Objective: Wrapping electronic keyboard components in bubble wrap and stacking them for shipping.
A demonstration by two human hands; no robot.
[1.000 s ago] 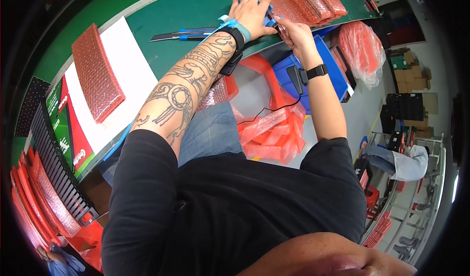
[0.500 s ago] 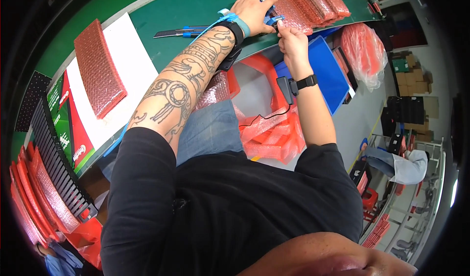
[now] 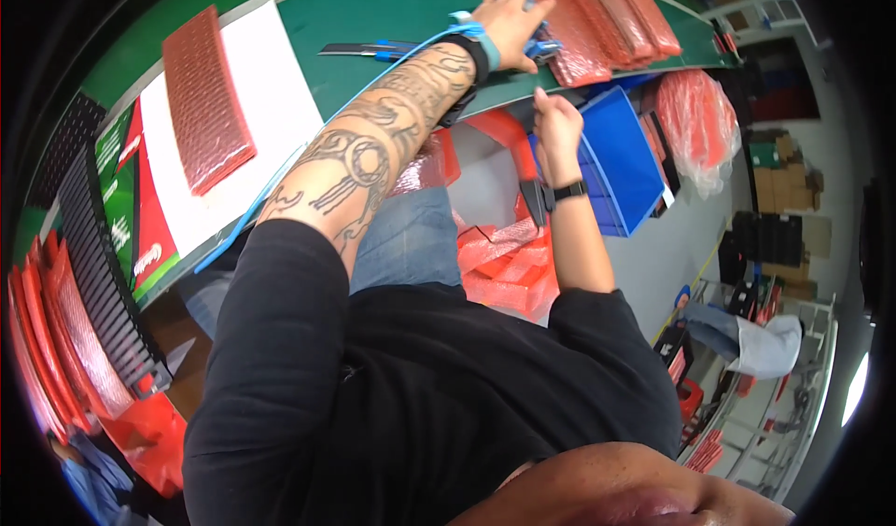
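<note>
At the far side of the green table (image 3: 411,8), my left hand (image 3: 511,24) lies over what looks like a blue tape dispenser (image 3: 541,48). Its fingers are spread across the top and grip it; much of it is hidden underneath. Nearer to me, past the table's edge, my right hand (image 3: 558,126) is closed in a pinch, apart from the dispenser. What it pinches, if anything, is too small to make out. A blue and black utility knife (image 3: 383,50) rests left of the dispenser. Stacked red bubble-wrap packs (image 3: 593,22) lie just right of my left hand.
One red bubble-wrap pack (image 3: 207,101) lies on a white sheet (image 3: 285,69) at left. A black slotted rack (image 3: 107,274) stands by more red packs. Below the table edge are a blue bin (image 3: 616,167) and loose red bubble wrap (image 3: 513,269). A person (image 3: 761,344) bends over at far right.
My right hand has drawn back toward me, away from the dispenser's end, still pinched. My left hand remains on the dispenser. The whole view has shifted slightly.
</note>
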